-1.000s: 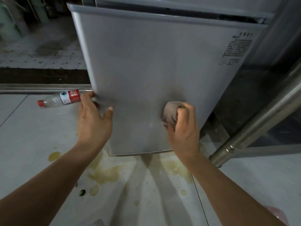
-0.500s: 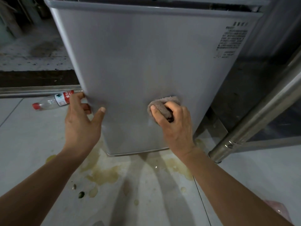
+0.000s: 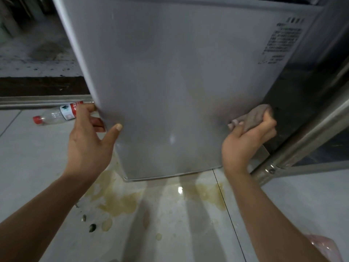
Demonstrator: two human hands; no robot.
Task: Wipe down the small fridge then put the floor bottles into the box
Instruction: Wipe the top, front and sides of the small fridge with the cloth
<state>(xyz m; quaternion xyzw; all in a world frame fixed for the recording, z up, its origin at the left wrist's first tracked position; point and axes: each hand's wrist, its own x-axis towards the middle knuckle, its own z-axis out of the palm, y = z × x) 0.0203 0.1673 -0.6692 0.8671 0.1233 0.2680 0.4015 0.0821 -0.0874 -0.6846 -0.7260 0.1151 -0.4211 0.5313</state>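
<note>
The small grey fridge [image 3: 175,76] fills the upper middle of the head view, its door facing me. My left hand [image 3: 88,140] grips the door's left edge, thumb on the front and fingers curled behind it. My right hand [image 3: 247,140] holds a brownish cloth [image 3: 255,116] against the door's lower right corner. A clear plastic bottle [image 3: 56,114] with a red cap and red label lies on the floor to the left, just beyond my left hand. No box is in view.
Yellowish stains [image 3: 117,201] mark the pale floor tiles below the fridge. A slanted steel pole [image 3: 302,133] runs along the right, close to my right hand. Something pink [image 3: 328,246] shows at the bottom right corner. A metal threshold [image 3: 37,103] crosses the left.
My right hand has slid the cloth from the door's lower middle to its lower right corner. My left hand stays on the door's left edge. The view has moved closer.
</note>
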